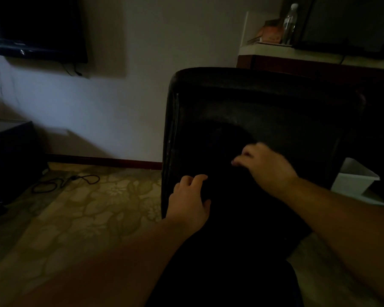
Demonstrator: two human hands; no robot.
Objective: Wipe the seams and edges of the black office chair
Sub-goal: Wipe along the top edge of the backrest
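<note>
The black office chair (264,103) fills the middle and right of the dim view, its padded backrest facing me and its seat running down toward the bottom edge. My left hand (189,200) lies on the chair near its left side seam, fingers curled and thumb apart. It is too dark to see whether anything sits between them. My right hand (264,165) is blurred, higher up on the middle of the backrest, its fingers curled downward. No cloth can be made out in either hand against the black surface.
A wall-mounted dark screen (36,27) hangs at the upper left. A black cable (64,183) lies on the patterned carpet left of the chair. Behind the chair stands a desk with a clear bottle (289,23). A white bin (355,179) sits at the right.
</note>
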